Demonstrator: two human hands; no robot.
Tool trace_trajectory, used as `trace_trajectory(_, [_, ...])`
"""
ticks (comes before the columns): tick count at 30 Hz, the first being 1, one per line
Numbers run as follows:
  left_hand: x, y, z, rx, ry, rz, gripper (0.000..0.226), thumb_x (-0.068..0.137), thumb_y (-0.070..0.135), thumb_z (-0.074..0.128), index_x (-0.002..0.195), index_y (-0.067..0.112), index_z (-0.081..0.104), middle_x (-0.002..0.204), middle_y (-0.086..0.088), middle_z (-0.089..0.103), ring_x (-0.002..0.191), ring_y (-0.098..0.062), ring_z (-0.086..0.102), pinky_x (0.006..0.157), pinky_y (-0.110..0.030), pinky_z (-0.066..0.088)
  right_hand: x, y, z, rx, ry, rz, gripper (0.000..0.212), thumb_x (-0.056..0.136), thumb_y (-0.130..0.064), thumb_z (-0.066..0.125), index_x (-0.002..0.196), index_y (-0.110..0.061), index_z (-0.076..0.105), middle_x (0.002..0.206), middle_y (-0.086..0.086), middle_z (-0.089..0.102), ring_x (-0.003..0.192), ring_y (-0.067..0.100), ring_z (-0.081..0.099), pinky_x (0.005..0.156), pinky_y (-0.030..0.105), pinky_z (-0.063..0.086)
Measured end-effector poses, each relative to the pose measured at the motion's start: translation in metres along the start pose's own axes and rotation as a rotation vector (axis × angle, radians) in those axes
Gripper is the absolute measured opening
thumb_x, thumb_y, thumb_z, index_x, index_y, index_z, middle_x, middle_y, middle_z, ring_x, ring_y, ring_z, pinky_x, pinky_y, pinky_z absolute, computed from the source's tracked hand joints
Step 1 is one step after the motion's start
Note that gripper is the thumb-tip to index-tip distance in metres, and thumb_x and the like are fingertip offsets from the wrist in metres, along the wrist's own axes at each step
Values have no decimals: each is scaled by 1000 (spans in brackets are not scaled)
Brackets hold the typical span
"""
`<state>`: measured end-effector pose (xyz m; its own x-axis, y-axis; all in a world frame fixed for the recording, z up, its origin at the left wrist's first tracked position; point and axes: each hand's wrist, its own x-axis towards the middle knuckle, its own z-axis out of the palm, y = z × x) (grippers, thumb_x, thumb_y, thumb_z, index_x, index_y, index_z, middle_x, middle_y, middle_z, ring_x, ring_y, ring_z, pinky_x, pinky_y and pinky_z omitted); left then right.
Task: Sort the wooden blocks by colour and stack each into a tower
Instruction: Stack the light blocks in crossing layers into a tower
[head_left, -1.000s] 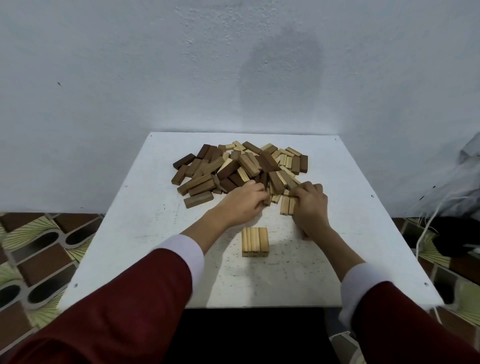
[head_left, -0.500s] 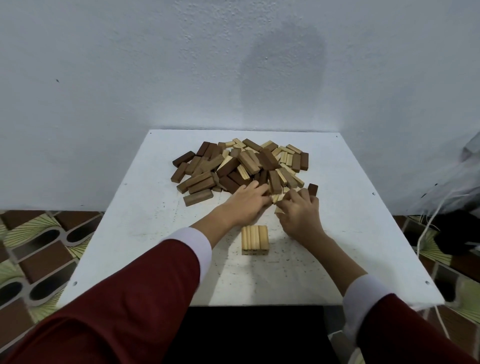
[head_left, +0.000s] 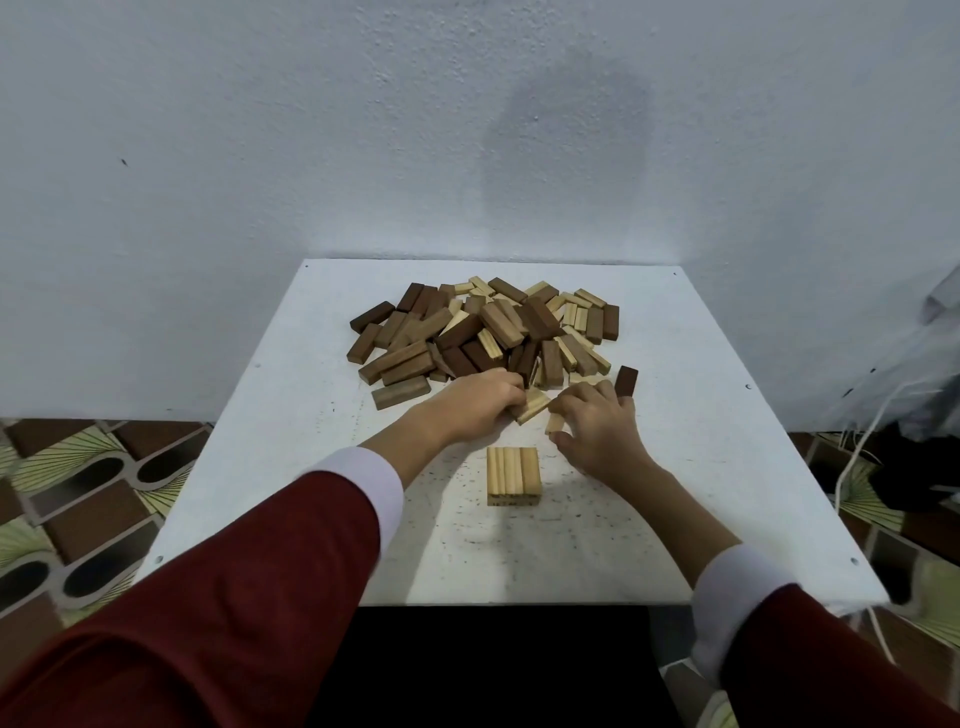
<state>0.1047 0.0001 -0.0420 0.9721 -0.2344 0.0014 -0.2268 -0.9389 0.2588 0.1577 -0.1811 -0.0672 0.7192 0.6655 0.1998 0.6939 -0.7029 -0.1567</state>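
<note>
**Sorting barely begun: 1 pale layer laid, the heap still mixed**

- Pale base layer (head_left: 513, 476): light wooden blocks laid side by side, flat on the desk (head_left: 727, 493), near its front middle. Looks like 3 blocks, 1 layer high; the exact count is hard to read. This is the only stacked work in view.
- Mixed heap (head_left: 483, 332): the bulk of the blocks, pale, mid-brown and dark brown jumbled together, some overlapping, toward the far half of the desk. No separate colour groups visible yet.
- Pale block (head_left: 531, 405): lies tilted at the heap's near edge, between the 2 hands. Left hand (head_left: 475, 408) has fingers curled onto its left end, apparently gripping it.
- Small pale block (head_left: 555, 423): pinched between thumb and fingers of the right hand (head_left: 597, 431), just above the base layer's far right corner.
- Dark brown block (head_left: 626, 380): stands apart at the heap's right fringe, just beyond the right hand's fingertips; contact unclear.
- Judgement: the step in hand is pulling pale blocks out for a 2nd layer. Done: the start of 1 tower. Left: nearly all of it, meaning the rest of the pale tower and the brown towers, none of which is started.
- Surroundings: white wall behind, patterned floor tiles at both sides, cables at the right.
</note>
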Motion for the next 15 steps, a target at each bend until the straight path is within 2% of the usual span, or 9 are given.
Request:
trace_trajectory(3, [-4,1,-2,-20,8,-46,6,88,12,58,85,11,63,103,-3,57,101,-18,48,79,-35,45,2,-2,-2,-18,-55,18,37,89,-28,55,124,-15,57,132,5,50,122,25,36,90,38,32])
trace_trajectory(5, [-4,4,-2,-6,5,-90,16,87,24,64,77,16,55,98,0,54,96,-15,46,73,-29,41,3,-4,-4,-23,-85,32,38,90,-28,53,126,-16,55,133,5,48,122,24,34,92,38,32])
trace_trajectory(8, [-2,5,-2,58,17,-133,21,83,31,68,81,13,57,95,1,53,93,-14,47,68,-28,40,4,-6,-5,-25,-103,47,38,90,-29,53,127,-17,54,133,4,46,122,24,33,92,39,32])
trace_trajectory(12, [-1,7,-2,10,55,-146,6,83,13,62,86,8,60,95,-4,52,93,-22,52,72,-35,46,3,-6,-6,-17,-114,59,38,90,-28,54,127,-17,54,133,4,46,122,24,34,90,37,32])
trace_trajectory(13, [0,8,-2,-24,62,-149,6,82,8,59,88,7,60,96,-5,52,94,-23,52,73,-35,46,3,-7,-6,-7,-115,63,38,90,-28,54,126,-17,54,132,4,46,122,24,34,90,37,32])
trace_trajectory(15, [1,8,-2,-75,45,-165,23,81,3,59,103,6,60,104,-7,51,100,-25,50,79,-34,45,4,-7,-7,18,-119,75,38,88,-27,57,125,-16,54,132,4,46,122,25,34,90,37,31])
